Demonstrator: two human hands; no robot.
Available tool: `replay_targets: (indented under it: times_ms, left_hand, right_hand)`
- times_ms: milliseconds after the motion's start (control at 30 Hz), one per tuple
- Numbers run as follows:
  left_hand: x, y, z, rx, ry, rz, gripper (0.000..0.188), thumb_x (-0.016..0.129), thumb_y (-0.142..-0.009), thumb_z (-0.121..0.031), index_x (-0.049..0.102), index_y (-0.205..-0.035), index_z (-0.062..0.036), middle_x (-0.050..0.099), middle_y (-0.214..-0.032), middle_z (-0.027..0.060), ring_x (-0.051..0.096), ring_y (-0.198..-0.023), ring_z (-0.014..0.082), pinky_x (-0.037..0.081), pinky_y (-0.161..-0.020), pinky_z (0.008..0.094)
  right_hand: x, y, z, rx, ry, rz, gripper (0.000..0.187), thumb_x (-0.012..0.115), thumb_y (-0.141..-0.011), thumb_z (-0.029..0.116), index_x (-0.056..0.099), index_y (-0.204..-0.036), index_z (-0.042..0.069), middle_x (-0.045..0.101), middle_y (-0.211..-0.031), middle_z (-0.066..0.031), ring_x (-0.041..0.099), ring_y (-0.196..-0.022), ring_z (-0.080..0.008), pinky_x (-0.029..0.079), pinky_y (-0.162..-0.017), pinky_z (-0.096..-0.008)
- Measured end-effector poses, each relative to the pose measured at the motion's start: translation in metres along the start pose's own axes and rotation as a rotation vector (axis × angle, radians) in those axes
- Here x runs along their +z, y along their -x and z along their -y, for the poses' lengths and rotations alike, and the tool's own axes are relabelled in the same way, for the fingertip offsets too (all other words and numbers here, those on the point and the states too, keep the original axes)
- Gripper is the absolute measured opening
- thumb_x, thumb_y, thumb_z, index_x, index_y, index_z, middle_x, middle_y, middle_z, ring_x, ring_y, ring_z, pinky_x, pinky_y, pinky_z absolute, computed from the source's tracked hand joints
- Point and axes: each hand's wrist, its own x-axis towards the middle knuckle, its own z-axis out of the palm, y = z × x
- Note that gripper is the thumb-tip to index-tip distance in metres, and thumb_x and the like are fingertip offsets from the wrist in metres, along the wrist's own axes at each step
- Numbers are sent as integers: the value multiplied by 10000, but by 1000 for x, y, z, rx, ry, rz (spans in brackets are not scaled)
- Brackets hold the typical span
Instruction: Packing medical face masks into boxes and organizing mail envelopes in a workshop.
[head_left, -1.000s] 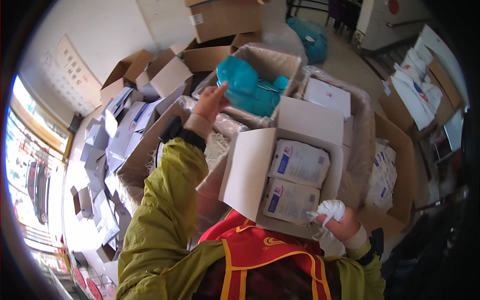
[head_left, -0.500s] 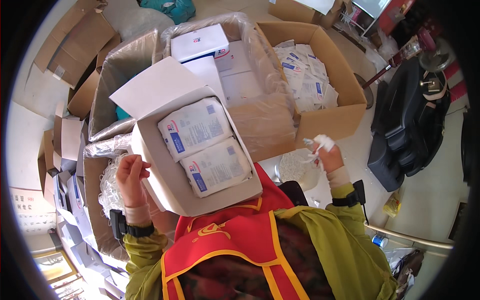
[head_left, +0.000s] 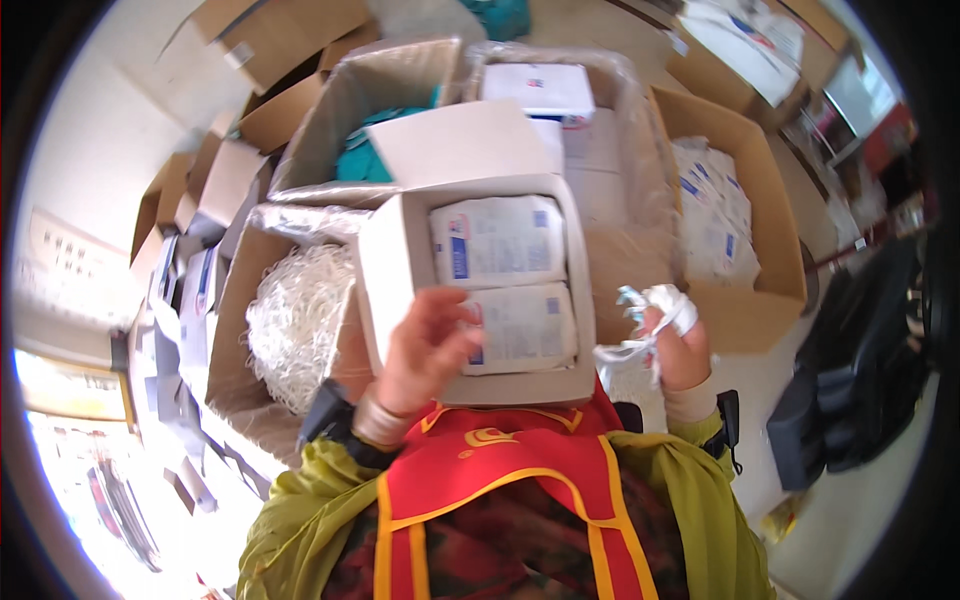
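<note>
In front of me an open white carton (head_left: 385, 270) holds two stacked rows of white sachets with blue and red print: a far pack (head_left: 500, 240) and a near pack (head_left: 525, 330). Its lid (head_left: 450, 145) is folded back. My left hand (head_left: 430, 345) hovers over the carton's near left part, fingers bent and apart with nothing visible in them, slightly blurred. It covers the left end of the near pack. To the right of the carton, my right hand (head_left: 685, 350) is closed on a bundle of white strips (head_left: 670, 308) with a bluish tip; some ends dangle.
Beside the carton on the left, a cardboard box holds tangled white strands (head_left: 300, 325). Behind are a lined box with teal items (head_left: 370, 150) and one with white cartons (head_left: 538, 88). A box of loose sachets (head_left: 715, 210) stands right, near a black chair (head_left: 850, 350).
My left hand has moved right, from beside the carton to over its near pack. My right hand keeps the white strips. The whole view has shifted and turned.
</note>
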Motion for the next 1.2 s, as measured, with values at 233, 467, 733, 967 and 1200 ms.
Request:
replay_targets:
  times_ms: [233,467,733,967,1200]
  left_hand:
    - [1,10,-22,453,-506,-36,858,849,-688,-223,384,-1385,-38,398,-1356,275,386,-1305,400,389,-1023,410]
    - [-42,38,4,282,-522,-206,683,711,-705,-99,438,-1331,-78,414,-1341,276,564,-1078,438,504,-888,409]
    - [-77,33,15,372,-447,-347,435,532,-743,50,561,-1171,-24,599,-991,155,625,-898,322,506,-780,340]
    - [-203,56,32,292,-417,-961,387,499,-778,52,574,-1144,-47,632,-971,142,607,-872,247,484,-809,341]
    - [-272,89,100,58,-918,-891,494,643,-788,-73,519,-1266,-34,567,-1234,183,531,-1148,351,420,-995,405]
  right_hand:
    - [163,-16,11,347,-429,616,389,549,-944,221,472,-1281,43,613,-956,-28,603,-866,-123,513,-639,-268]
    - [208,-4,10,394,4,901,251,574,-919,187,515,-1116,42,558,-860,-2,527,-689,-85,434,-579,-221]
    - [225,13,14,182,-134,1071,386,522,-944,98,468,-1309,-16,526,-1111,-29,490,-892,-79,430,-790,-246]
    - [181,-25,36,169,93,951,274,520,-973,125,586,-1175,-47,643,-1113,-85,646,-964,-177,520,-828,-287]
    - [170,-95,-16,-400,1029,823,205,629,-862,178,669,-986,19,679,-941,-152,665,-830,-287,525,-743,-350]
